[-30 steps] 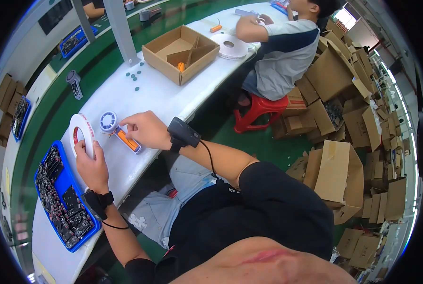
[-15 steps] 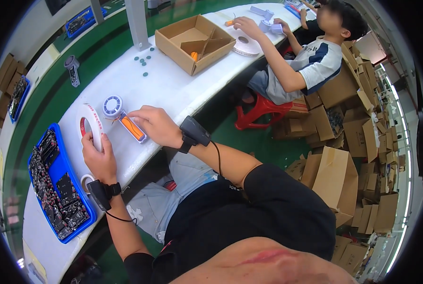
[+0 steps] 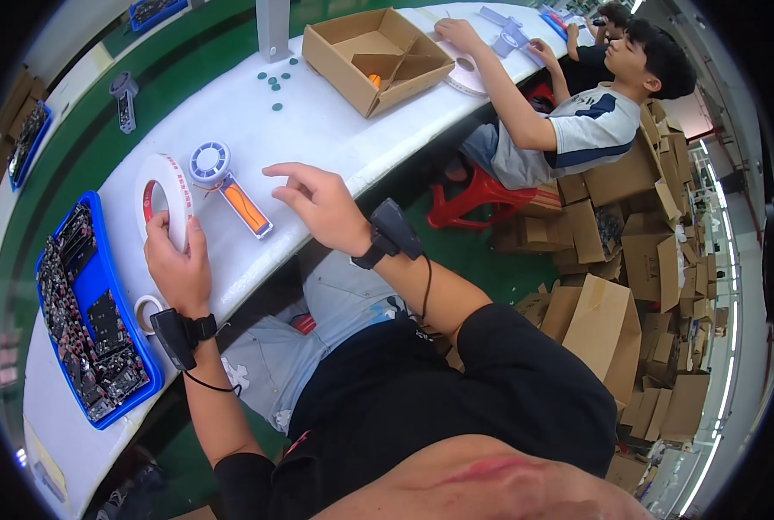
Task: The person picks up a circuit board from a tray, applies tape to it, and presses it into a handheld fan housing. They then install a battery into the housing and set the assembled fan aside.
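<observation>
Two hands: left hand (image 3: pixel 177 264) holds tape roll (image 3: pixel 163 198) upright near table edge (image 3: pixel 257 282).

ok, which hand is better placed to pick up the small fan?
Right. The right hand hovers open just beside the fan; the left hand is busy gripping the tape roll.

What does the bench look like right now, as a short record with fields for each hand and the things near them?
left hand: grips a big white tape roll, held upright on the white table
right hand: open, fingers spread, holding nothing, just right of the small fan
small fan: lies flat, round white-and-blue head, orange handle
blue tray: left of the left hand, full of dark circuit boards
small tape roll: flat by the tray
cardboard box: open, farther along the table
co-worker: seated person beyond the box
</observation>
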The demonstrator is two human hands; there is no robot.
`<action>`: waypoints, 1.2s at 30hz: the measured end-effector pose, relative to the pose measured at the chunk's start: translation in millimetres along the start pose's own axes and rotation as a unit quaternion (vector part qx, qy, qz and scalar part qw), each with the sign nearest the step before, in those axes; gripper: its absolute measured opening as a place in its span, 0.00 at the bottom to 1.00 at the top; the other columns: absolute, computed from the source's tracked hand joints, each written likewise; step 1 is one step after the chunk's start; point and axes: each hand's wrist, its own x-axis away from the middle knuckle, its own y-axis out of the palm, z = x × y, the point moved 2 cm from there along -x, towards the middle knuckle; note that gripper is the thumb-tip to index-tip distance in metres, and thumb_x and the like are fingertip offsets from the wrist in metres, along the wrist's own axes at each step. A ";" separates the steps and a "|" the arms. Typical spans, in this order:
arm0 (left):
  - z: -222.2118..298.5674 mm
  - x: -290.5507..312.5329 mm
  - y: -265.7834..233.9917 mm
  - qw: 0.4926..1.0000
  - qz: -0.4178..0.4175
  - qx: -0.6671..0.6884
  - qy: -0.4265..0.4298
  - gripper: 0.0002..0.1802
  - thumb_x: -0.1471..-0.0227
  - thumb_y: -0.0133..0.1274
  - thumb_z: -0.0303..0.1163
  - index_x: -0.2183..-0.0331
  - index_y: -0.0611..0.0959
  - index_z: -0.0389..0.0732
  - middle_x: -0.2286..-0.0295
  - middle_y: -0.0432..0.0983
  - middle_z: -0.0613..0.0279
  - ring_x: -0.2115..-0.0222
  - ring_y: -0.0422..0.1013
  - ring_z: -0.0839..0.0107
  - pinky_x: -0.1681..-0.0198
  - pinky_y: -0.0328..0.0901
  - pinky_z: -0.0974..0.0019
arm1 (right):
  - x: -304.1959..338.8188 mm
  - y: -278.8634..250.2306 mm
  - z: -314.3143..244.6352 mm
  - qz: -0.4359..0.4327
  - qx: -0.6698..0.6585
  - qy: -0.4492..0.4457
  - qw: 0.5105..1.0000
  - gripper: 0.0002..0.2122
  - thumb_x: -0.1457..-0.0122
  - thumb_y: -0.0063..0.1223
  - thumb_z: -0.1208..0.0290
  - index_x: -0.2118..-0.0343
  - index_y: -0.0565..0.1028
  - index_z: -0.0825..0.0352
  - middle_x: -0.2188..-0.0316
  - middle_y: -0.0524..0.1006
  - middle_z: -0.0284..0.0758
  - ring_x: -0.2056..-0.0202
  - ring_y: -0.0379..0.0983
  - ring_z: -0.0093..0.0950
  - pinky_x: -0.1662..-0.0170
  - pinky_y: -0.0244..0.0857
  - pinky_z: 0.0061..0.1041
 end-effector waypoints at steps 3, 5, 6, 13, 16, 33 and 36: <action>-0.7 0.3 0.5 1.000 -0.003 0.002 0.003 0.20 0.46 0.57 0.38 0.57 0.76 0.34 0.65 0.77 0.46 0.63 0.72 0.51 0.58 0.65 0.54 | 7.7 -12.9 -1.9 -0.001 0.007 0.003 1.000 0.14 0.43 0.58 0.78 0.53 0.78 0.71 0.75 0.76 0.32 0.72 0.69 0.17 0.66 0.65 0.17; -1.9 0.1 1.5 0.999 0.006 -0.019 0.028 0.20 0.44 0.56 0.38 0.56 0.76 0.33 0.66 0.77 0.46 0.65 0.73 0.53 0.60 0.67 0.56 | 12.9 -19.9 -1.5 0.003 0.011 0.002 1.000 0.15 0.43 0.58 0.79 0.52 0.78 0.71 0.74 0.76 0.31 0.71 0.69 0.17 0.65 0.65 0.16; -2.0 -0.1 1.4 0.999 0.011 -0.029 0.043 0.20 0.43 0.55 0.38 0.56 0.75 0.33 0.66 0.77 0.46 0.66 0.74 0.55 0.61 0.67 0.57 | 16.7 -23.3 1.3 0.012 0.001 0.017 1.000 0.15 0.44 0.59 0.79 0.52 0.78 0.72 0.74 0.76 0.30 0.71 0.69 0.17 0.65 0.66 0.15; -8.3 -4.0 6.3 0.996 0.025 -0.036 0.078 0.19 0.43 0.54 0.39 0.58 0.75 0.32 0.68 0.77 0.45 0.67 0.74 0.52 0.63 0.67 0.56 | 56.8 -60.6 2.2 0.071 0.001 0.068 0.995 0.17 0.45 0.59 0.81 0.52 0.77 0.76 0.74 0.79 0.30 0.72 0.71 0.15 0.65 0.68 0.16; -2.4 -6.5 6.2 0.997 0.009 -0.010 0.070 0.20 0.44 0.55 0.39 0.58 0.76 0.32 0.68 0.77 0.43 0.68 0.73 0.50 0.62 0.66 0.54 | 80.4 -78.7 13.2 0.080 -0.041 0.078 0.993 0.16 0.46 0.59 0.80 0.53 0.78 0.74 0.73 0.81 0.34 0.71 0.75 0.16 0.65 0.69 0.18; 36.2 5.8 -25.5 0.996 0.014 0.003 0.087 0.21 0.39 0.49 0.40 0.56 0.74 0.29 0.64 0.77 0.41 0.64 0.74 0.48 0.57 0.67 0.55 | 154.1 -129.1 47.9 0.142 0.422 -0.002 0.895 0.14 0.48 0.60 0.73 0.56 0.78 0.67 0.67 0.80 0.38 0.65 0.76 0.37 0.58 0.70 0.33; 50.5 13.7 -30.2 0.997 -0.009 0.011 0.079 0.22 0.39 0.48 0.39 0.54 0.73 0.29 0.61 0.76 0.40 0.62 0.73 0.48 0.55 0.66 0.56 | 138.7 -126.4 34.7 0.077 0.275 0.039 0.958 0.13 0.48 0.59 0.77 0.58 0.79 0.69 0.69 0.81 0.39 0.67 0.78 0.36 0.60 0.71 0.31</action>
